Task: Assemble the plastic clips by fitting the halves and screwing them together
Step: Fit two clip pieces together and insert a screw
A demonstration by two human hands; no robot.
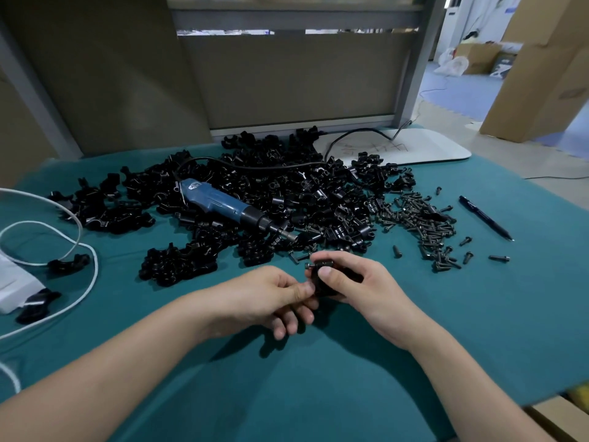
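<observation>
Both hands are on one black clip, held just above the middle of the teal tabletop. The left hand pinches its left side with thumb and forefinger, the other fingers curled underneath. The right hand wraps around it, thumb pressed on the front. A screw pokes out sideways at the top of the clip. Behind them, toward the far edge, is a big pile of clip halves with a blue electric screwdriver lying on it. Loose screws are scattered toward the right edge, with a pen just beyond them. A white cable loops along the left edge.
</observation>
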